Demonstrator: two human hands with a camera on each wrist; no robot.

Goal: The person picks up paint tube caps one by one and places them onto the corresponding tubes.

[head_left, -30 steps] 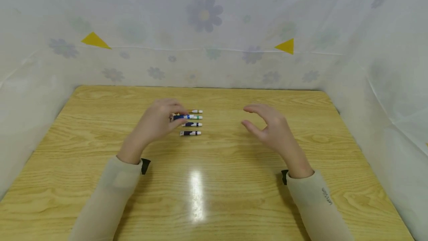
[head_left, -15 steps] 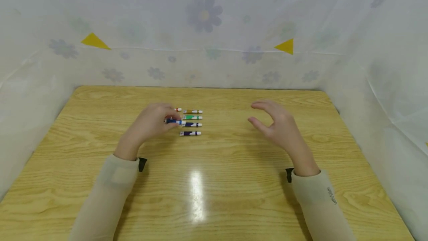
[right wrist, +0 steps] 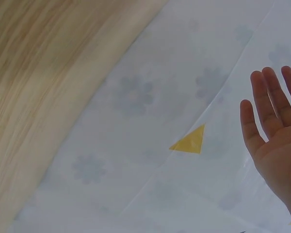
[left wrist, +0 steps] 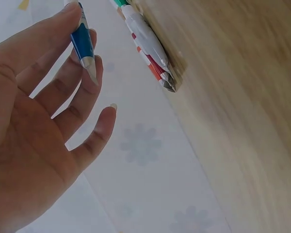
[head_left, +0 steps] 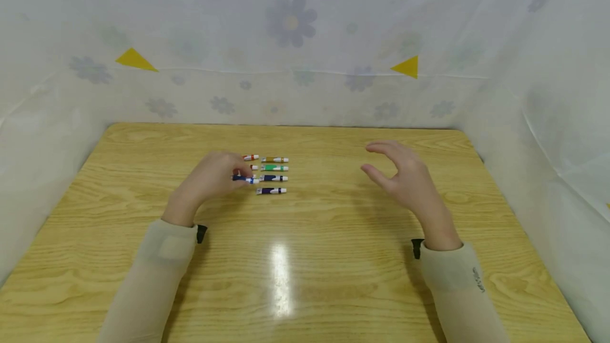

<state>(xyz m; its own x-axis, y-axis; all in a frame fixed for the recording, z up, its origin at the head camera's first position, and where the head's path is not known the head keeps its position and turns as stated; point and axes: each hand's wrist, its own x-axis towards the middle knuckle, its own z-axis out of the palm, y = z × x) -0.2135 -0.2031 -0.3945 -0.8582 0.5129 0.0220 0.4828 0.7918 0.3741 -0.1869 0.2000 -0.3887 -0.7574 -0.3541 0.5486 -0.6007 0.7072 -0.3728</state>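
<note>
My left hand [head_left: 209, 179] pinches a blue paint tube [head_left: 245, 179] by thumb and fingers, low over the left part of the table. In the left wrist view the blue tube's crimped end points away from the thumb, while the other fingers spread loosely. Just right of it lies a column of paint tubes: ochre [head_left: 275, 160], green [head_left: 275, 168], dark blue [head_left: 274, 178] and dark violet [head_left: 271, 191]. A red-orange tube [head_left: 251, 158] and another red-banded tube [head_left: 254, 167] lie behind the fingers, partly hidden. My right hand [head_left: 405, 179] hovers at the right, holding nothing, thumb and fingers apart.
The wood-grain table [head_left: 333, 258] reaches to a flowered white sheet [head_left: 295, 94] at the back and sides. Yellow triangles [head_left: 405, 66] are stuck on the sheet. A bright light reflection lies on the table's front middle.
My left hand has carried the blue tube left and toward me, from over the green tube to beside the dark blue one. The right hand has drifted right.
</note>
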